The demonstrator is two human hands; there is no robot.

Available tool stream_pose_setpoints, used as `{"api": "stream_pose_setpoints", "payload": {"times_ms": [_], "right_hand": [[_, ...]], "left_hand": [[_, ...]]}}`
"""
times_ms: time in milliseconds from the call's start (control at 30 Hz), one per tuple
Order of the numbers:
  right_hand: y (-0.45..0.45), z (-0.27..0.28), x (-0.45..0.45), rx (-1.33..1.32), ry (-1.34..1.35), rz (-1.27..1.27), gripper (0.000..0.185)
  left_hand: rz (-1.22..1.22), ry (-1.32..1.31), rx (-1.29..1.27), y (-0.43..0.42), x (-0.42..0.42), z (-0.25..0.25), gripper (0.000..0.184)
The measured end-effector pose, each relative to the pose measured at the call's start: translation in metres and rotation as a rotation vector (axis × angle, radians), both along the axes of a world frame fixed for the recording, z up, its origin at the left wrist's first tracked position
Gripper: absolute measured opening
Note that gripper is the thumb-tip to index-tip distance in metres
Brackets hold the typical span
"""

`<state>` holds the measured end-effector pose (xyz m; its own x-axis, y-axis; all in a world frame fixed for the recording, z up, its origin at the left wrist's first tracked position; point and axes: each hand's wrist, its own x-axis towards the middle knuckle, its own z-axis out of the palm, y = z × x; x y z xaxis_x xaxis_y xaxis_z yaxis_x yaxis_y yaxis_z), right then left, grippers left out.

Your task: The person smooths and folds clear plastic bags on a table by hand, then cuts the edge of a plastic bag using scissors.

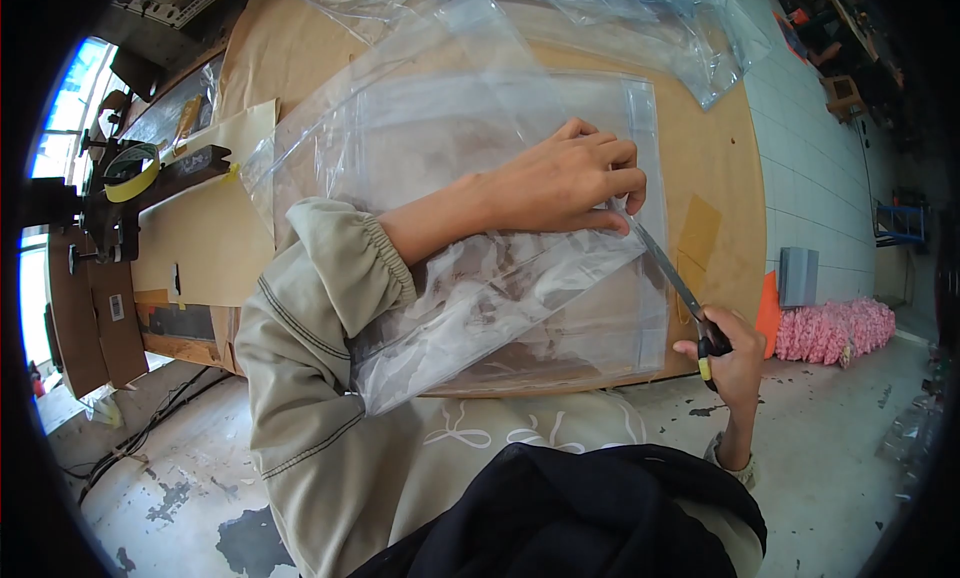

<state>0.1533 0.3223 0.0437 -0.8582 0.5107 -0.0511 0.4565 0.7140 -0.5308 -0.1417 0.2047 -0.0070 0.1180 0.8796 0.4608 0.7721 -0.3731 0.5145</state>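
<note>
Scissors [668, 268] with black and yellow handles are held in my right hand [735, 353], at the table's right front edge. Their long blades point up and left to the edge of a clear plastic bag [480, 308]. My left hand [575, 183] pinches the plastic close to the blade tips, its thumb and fingers pressed together. The folded bag runs diagonally below my left forearm, over another flat clear plastic sheet [430, 118]. Whether the blades are apart is hard to tell.
More clear plastic [680, 38] lies along the far side of the brown table [715, 158]. A tape dispenser [135, 183] stands at the left by cardboard [205, 233]. Pink bundled material [835, 333] and a grey box [798, 276] are beyond the right edge.
</note>
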Motion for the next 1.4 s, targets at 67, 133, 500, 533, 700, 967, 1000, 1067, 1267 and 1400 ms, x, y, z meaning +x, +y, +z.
{"api": "stream_pose_setpoints", "payload": {"times_ms": [67, 133, 500, 533, 700, 967, 1000, 1067, 1267, 1400], "right_hand": [[0.002, 0.001, -0.002, 0.046, 0.015, 0.034, 0.048], [0.003, 0.004, -0.007, 0.071, 0.02, 0.057, 0.048], [0.007, -0.003, -0.012, 0.043, 0.014, 0.082, 0.049], [0.007, -0.002, -0.012, 0.038, 0.012, 0.08, 0.049], [0.006, -0.002, -0.011, 0.023, 0.01, 0.084, 0.049], [0.004, -0.003, -0.011, 0.003, 0.023, 0.095, 0.048], [0.005, -0.004, -0.01, 0.007, 0.032, 0.096, 0.048], [0.006, -0.008, -0.008, 0.015, 0.049, 0.098, 0.048], [0.008, 0.003, -0.009, 0.059, 0.01, 0.087, 0.051], [0.01, 0.001, -0.009, 0.042, -0.01, 0.1, 0.051]], "left_hand": [[-0.031, -0.034, -0.04, -0.001, 0.0, 0.0, 0.021], [-0.034, -0.025, -0.039, -0.001, 0.001, 0.003, 0.021], [-0.027, -0.05, -0.009, -0.001, 0.001, 0.0, 0.024], [-0.025, -0.053, -0.005, -0.001, 0.001, 0.001, 0.024], [-0.011, -0.061, -0.003, -0.001, 0.002, 0.001, 0.025], [-0.006, -0.075, 0.004, 0.0, 0.002, -0.001, 0.025], [-0.006, -0.075, 0.001, 0.0, 0.002, 0.0, 0.025], [-0.007, -0.076, -0.005, -0.001, 0.002, 0.001, 0.025], [-0.01, -0.057, 0.007, -0.001, 0.002, 0.0, 0.024], [-0.012, -0.071, -0.006, -0.001, 0.002, -0.001, 0.025]]}}
